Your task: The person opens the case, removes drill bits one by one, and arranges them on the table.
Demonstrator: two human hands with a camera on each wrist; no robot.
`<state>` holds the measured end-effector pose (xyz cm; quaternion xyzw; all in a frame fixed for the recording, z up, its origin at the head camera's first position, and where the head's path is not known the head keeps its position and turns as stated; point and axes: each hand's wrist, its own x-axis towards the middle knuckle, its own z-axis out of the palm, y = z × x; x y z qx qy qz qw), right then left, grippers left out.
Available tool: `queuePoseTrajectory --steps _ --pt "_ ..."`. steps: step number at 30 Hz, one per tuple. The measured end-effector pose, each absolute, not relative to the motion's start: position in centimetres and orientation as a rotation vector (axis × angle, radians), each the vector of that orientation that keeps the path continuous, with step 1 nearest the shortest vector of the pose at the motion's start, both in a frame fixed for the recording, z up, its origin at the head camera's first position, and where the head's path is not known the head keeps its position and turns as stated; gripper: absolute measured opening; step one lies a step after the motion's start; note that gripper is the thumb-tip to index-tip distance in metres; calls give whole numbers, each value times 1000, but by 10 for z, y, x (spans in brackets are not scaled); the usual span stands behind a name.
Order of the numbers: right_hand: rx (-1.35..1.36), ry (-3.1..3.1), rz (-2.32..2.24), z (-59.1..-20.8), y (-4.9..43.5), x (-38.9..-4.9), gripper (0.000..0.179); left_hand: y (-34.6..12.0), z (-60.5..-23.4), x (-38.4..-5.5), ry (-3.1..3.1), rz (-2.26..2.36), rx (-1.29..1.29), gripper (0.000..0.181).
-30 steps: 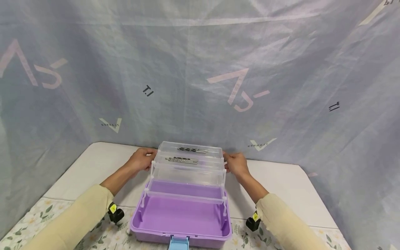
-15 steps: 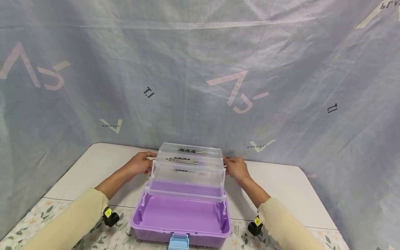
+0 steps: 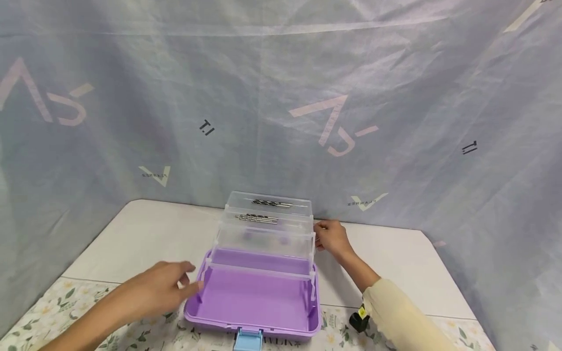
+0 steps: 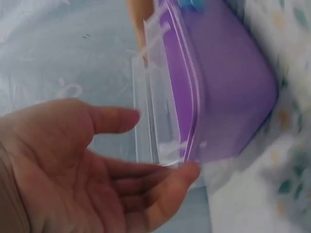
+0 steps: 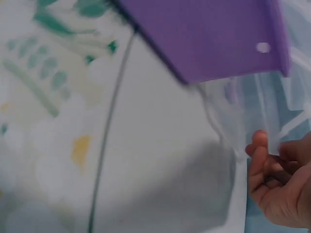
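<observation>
A purple toolbox [image 3: 259,300] stands open, its clear tiered trays [image 3: 263,240] fanned out toward the back. Dark drill bits [image 3: 272,203] lie in the rearmost tray, and silver and dark drill bits [image 3: 256,219] in the tray before it. My left hand [image 3: 160,287] is beside the box's front left corner, fingers and thumb spread with nothing between them. In the left wrist view its fingertips overlap the purple rim [image 4: 194,111]. At the trays' right end my right hand [image 3: 332,239] pinches the clear plastic edge with curled fingers [image 5: 260,141].
A light blue latch [image 3: 248,340] hangs at the box's front. The table has a white surface [image 3: 377,263] at the back and a floral cloth [image 3: 66,302] in front. A grey printed curtain [image 3: 263,97] rises right behind the table.
My left hand has let go of the trays' left end and come forward toward the box's front left corner. The right hand stays at the trays; the trays sit slightly farther back.
</observation>
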<state>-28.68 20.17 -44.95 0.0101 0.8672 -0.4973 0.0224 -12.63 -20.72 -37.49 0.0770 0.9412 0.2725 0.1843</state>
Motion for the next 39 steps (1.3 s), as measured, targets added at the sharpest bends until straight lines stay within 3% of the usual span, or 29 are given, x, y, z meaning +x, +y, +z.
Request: queuePoseTrajectory --steps 8,19,39 --pt "31 2660 -1557 -452 202 -287 32 -223 -392 -104 2474 977 404 67" --pt "27 2663 -1578 -456 204 -288 32 -223 -398 -100 2461 1079 327 66" --pt "48 2605 -1595 -454 205 -286 32 -225 -404 -98 2587 1000 448 62"
